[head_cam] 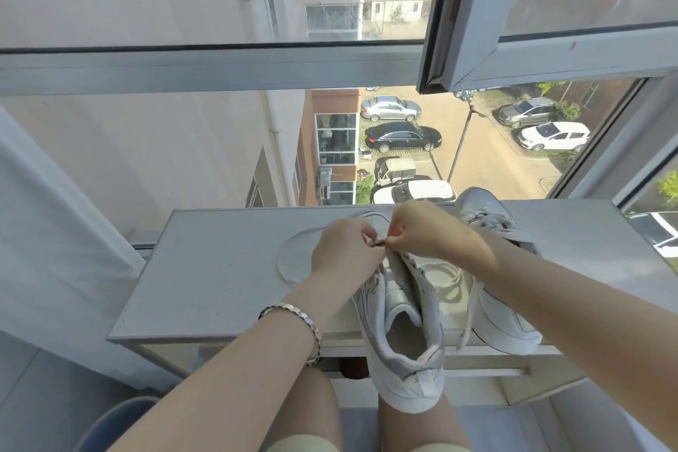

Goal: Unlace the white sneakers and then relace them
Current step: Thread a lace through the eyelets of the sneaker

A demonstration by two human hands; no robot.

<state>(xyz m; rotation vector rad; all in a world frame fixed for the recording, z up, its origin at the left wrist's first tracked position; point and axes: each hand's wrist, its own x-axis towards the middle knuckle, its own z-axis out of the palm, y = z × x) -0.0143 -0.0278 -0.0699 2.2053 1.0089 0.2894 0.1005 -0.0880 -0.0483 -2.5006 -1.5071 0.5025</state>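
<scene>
The nearer white sneaker (400,334) lay toe-first on the tabletop (212,268). Its heel hung over the near edge by the person's knee, probably so the eyelets faced up for threading. Over its front, the left hand (345,253) and right hand (429,231) met with fingers curled, pinching the dark tip of the lace (378,243) between them. Slack lace looped on the tabletop alongside. The second sneaker (502,323) sat just right, under the right forearm.

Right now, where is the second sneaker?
In the head view, the second sneaker lies on the table's right side, under the right forearm, beside the nearer sneaker.
</scene>
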